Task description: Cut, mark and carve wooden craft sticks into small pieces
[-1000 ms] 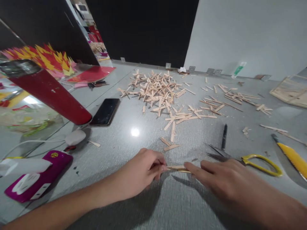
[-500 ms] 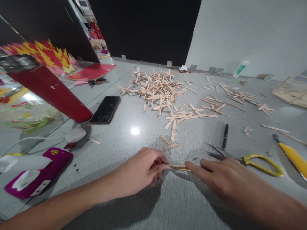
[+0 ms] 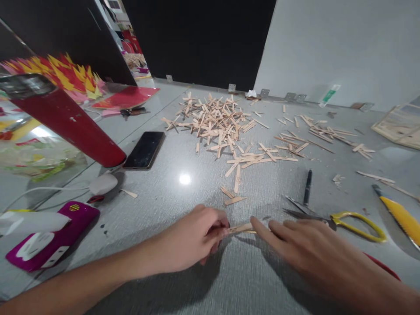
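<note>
Low in the middle of the head view, my left hand [image 3: 203, 234] pinches one end of a thin wooden stick piece [image 3: 241, 228]. The piece points right, toward my right hand [image 3: 295, 247], whose extended index finger touches its far end. Another sliver of wood shows just below it. Under my right palm the view is hidden, and so is its thumb. Scissors with yellow handles [image 3: 359, 225] lie beside my right hand, their blades toward a black pen [image 3: 308, 188]. Two short stick pieces [image 3: 235, 201] rest just beyond my left fingertips.
A pile of wooden sticks [image 3: 216, 120] spreads across the grey table [image 3: 157, 293], with more sticks at right. On the left are a phone [image 3: 144, 150], a red flask [image 3: 72, 122] and a purple power bank [image 3: 74, 218]. A yellow cutter [image 3: 398, 214] lies far right.
My right hand has shifted slightly left and lower, uncovering part of a red handle at its right. The wooden piece between my hands has tilted, its right end raised.
</note>
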{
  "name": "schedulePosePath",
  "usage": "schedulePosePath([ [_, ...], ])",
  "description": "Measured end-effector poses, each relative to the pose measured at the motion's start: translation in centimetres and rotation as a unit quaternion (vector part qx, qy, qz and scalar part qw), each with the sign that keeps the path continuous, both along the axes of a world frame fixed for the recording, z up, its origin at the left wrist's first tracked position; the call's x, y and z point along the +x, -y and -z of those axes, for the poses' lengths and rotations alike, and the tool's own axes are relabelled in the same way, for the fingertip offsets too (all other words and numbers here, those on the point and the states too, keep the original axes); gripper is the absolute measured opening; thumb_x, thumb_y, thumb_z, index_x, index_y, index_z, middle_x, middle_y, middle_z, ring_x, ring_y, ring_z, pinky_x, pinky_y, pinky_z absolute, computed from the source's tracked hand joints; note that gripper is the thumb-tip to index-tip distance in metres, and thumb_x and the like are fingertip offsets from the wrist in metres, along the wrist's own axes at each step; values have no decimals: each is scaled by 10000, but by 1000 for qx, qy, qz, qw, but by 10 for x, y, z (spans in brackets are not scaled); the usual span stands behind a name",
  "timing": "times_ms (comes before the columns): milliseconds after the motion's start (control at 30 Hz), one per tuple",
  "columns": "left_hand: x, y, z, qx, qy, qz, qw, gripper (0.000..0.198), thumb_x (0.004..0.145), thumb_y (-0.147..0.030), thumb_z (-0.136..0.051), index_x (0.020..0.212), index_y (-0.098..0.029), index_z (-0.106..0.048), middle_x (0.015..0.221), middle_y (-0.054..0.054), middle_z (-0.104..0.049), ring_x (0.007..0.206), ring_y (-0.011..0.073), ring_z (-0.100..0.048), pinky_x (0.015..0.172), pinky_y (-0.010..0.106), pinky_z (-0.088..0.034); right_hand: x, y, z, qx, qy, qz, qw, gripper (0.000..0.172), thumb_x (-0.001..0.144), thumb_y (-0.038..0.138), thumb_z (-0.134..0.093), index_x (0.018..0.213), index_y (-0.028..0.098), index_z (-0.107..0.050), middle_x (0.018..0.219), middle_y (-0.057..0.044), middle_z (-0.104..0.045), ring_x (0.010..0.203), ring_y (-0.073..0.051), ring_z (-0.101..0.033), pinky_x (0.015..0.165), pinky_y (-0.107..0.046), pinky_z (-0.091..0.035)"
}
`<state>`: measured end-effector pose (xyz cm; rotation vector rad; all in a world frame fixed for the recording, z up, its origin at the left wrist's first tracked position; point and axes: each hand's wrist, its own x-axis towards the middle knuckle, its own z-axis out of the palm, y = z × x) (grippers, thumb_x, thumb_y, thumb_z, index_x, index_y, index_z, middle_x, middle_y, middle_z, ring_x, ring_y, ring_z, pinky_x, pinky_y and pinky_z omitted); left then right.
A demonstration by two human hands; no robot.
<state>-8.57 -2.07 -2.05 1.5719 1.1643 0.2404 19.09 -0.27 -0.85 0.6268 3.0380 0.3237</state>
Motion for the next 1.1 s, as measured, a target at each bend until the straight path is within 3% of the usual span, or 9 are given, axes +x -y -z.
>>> schedulePosePath([
  [233,5,5,5,-7,7,-21,1000,300,1035,-317,-452,755,-218,-487,589,-42,-559,438,118,-570,449,204,-416,-14,8,-2,51,32,-18,998,491,741,10,-512,1211,108,-614,993,-111,-763,694,-253,-656,543,-387,-335],
  [333,5,6,6,-17,9,-35,999,249,1027,-310,-466,798,-219,-502,575,-47,-560,452,128,-587,443,200,-421,-17,17,-1,56,41,0,998,485,762,33,-494,1232,80,-603,946,-137,-757,602,-241,-623,507,-389,-294],
  [467,8,9,6,-29,8,-53,998,221,1026,-346,-485,843,-223,-500,561,-52,-561,422,123,-560,405,188,-399,-12,7,13,26,35,33,999,362,813,21,-508,1143,159,-568,836,-58,-702,551,-210,-590,513,-367,-243],
  [600,13,14,5,-51,16,-77,996,214,1007,-339,-503,827,-224,-495,543,-49,-547,397,127,-544,375,190,-395,-10,-13,19,-19,17,-10,1000,259,883,-19,-494,1015,202,-519,732,10,-641,530,-190,-584,528,-359,-205],
  [700,17,19,4,-54,9,-98,994,222,1003,-335,-495,809,-227,-497,491,-60,-492,379,134,-532,353,185,-362,-17,-1,13,46,21,-19,999,238,867,8,-494,1021,176,-564,696,-26,-651,491,-200,-575,515,-363,-184],
  [800,20,27,2,-48,-14,-117,992,213,1009,-371,-490,848,-233,-510,502,-58,-500,379,145,-535,340,191,-353,-25,23,6,134,55,43,989,187,828,73,-516,966,142,-622,598,-66,-606,416,-208,-537,499,-363,-119],
  [867,23,32,1,-48,-31,-125,990,203,1007,-369,-485,853,-237,-497,521,-52,-512,386,146,-537,346,196,-361,-26,28,7,144,75,54,985,181,803,73,-517,931,156,-615,568,-64,-589,383,-208,-520,499,-366,-82],
  [1000,28,37,2,-54,-33,-132,989,222,1006,-369,-470,822,-244,-457,518,-57,-485,381,135,-501,361,203,-347,-17,3,19,113,40,-46,992,255,818,9,-485,990,181,-563,584,-9,-589,392,-175,-513,496,-369,-82],
  [1100,29,38,7,-39,-24,-149,988,239,1002,-395,-483,817,-249,-442,523,-59,-484,380,136,-499,368,210,-350,-17,-4,21,123,35,-59,990,214,866,15,-471,985,167,-563,591,-10,-597,423,-171,-527,506,-362,-95],
])
